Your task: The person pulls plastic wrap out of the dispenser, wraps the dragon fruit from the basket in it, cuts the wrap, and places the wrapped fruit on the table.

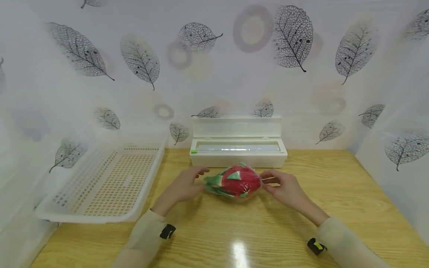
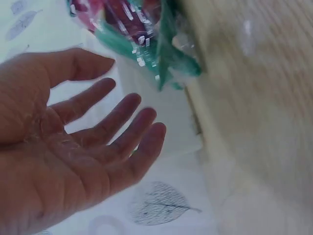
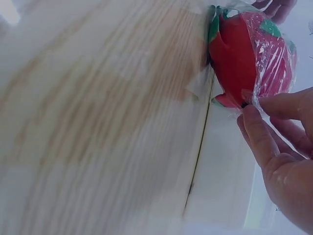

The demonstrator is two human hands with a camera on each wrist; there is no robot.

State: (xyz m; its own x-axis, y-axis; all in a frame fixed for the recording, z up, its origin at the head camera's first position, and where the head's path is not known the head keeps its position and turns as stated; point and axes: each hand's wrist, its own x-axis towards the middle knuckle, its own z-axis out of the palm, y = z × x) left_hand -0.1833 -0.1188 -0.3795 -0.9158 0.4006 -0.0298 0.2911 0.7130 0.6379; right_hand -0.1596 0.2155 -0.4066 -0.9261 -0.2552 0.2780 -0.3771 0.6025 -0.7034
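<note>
A red dragon fruit [image 1: 239, 182] with green scales lies on its side over the table, its green end to the left. Clear cling film [image 3: 274, 68] wraps it, shiny and creased in the right wrist view. At the fruit's red end, the thumb and forefinger of my right hand [image 1: 285, 188] pinch the film. My left hand [image 1: 184, 185] is beside the green end, fingers spread and loosely bent, holding nothing. In the left wrist view its palm shows, with a gap between fingertips and wrapped fruit.
Behind the fruit stands a white cling film dispenser [image 1: 239, 160] with its lid raised and a roll [image 1: 238, 148] inside. A white plastic basket [image 1: 144, 193] is on the left of the wooden table [image 1: 201, 238]. Leaf-patterned sheeting [image 1: 221, 85] covers the wall behind.
</note>
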